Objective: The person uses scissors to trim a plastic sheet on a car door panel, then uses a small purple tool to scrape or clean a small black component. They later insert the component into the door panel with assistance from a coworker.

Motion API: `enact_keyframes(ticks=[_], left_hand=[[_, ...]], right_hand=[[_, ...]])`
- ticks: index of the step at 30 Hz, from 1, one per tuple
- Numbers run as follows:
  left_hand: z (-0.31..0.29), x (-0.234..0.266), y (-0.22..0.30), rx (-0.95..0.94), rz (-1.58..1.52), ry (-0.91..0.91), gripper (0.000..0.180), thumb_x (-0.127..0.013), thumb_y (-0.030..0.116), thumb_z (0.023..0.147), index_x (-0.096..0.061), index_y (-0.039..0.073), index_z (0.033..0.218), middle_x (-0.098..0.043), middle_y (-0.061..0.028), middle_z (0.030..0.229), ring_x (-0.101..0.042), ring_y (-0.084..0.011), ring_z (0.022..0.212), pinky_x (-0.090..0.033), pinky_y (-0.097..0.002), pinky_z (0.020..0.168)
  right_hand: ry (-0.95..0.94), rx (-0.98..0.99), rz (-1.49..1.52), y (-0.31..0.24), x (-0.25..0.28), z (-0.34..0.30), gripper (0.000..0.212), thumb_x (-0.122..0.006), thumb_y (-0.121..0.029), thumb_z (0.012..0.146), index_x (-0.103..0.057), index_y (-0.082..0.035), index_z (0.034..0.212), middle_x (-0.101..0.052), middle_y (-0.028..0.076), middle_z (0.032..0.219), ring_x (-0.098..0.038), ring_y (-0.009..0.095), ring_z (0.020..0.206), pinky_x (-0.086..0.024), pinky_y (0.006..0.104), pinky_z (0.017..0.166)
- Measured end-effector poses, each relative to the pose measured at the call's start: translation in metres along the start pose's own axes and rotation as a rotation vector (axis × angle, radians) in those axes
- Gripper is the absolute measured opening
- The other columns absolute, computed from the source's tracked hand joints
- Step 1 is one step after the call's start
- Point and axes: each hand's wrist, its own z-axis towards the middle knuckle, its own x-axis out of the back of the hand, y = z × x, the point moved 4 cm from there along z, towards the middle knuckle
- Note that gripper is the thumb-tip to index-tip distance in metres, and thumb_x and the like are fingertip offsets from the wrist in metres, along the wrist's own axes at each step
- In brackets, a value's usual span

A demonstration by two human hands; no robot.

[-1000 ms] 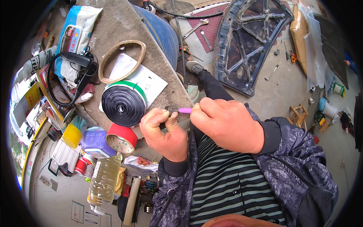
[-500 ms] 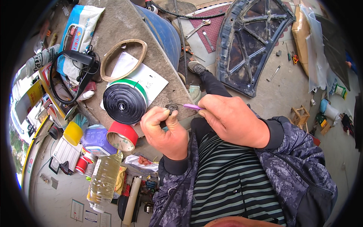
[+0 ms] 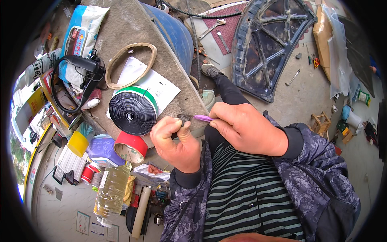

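Observation:
My left hand (image 3: 176, 140) is closed, with a small dark rounded piece (image 3: 184, 118) pinched between thumb and fingers. What that piece is I cannot make out. In my right hand (image 3: 248, 128) is a slim purple-handled tool (image 3: 203, 117), its thin dark tip pointing left. The tip lies at the dark piece and seems to touch it. Both hands are held close together above my lap, just off the table corner. A big coil of black strip (image 3: 133, 114) with a green and white edge rests on the table left of my left hand.
On the stone-like table (image 3: 117, 24) are an oval tan ring (image 3: 152, 60), white paper (image 3: 167, 89) and a black headset (image 3: 91, 80). A red tape roll (image 3: 132, 146) and an oil bottle (image 3: 111, 193) are nearer. A black ribbed panel (image 3: 268, 48) lies beyond my foot.
My right hand has shifted slightly left, bringing the purple-handled tool's tip further over the dark piece. My left hand keeps its pinch and has barely moved.

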Motion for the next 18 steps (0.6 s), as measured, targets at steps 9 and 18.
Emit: enact_keyframes(ticks=[9, 18], left_hand=[[0.001, 0.0, 0.001, 0.024, -0.022, -0.002, 0.03, -0.09, 0.004, 0.089, -0.065, 0.01, 0.105, -0.072, -0.0074, 0.102, -0.068, -0.0282, 0.094, -0.052, -0.0405, 0.084], [0.002, 0.001, 0.002, -0.015, -0.001, -0.059, 0.028, -0.085, 0.003, 0.096, -0.061, 0.007, 0.109, -0.068, -0.0099, 0.108, -0.066, -0.0249, 0.098, -0.054, -0.0361, 0.088]], right_hand=[[-0.198, -0.255, 0.277, 0.0, 0.002, 0.007, 0.01, -0.065, -0.008, 0.112, -0.059, -0.002, 0.107, -0.062, 0.008, 0.071, -0.062, 0.015, 0.061, -0.045, 0.0339, 0.056], [-0.317, -0.617, 0.832, -0.004, -0.011, 0.002, 0.012, -0.054, -0.013, 0.119, -0.052, -0.003, 0.113, -0.061, 0.004, 0.07, -0.05, 0.007, 0.048, -0.035, 0.0242, 0.042]])
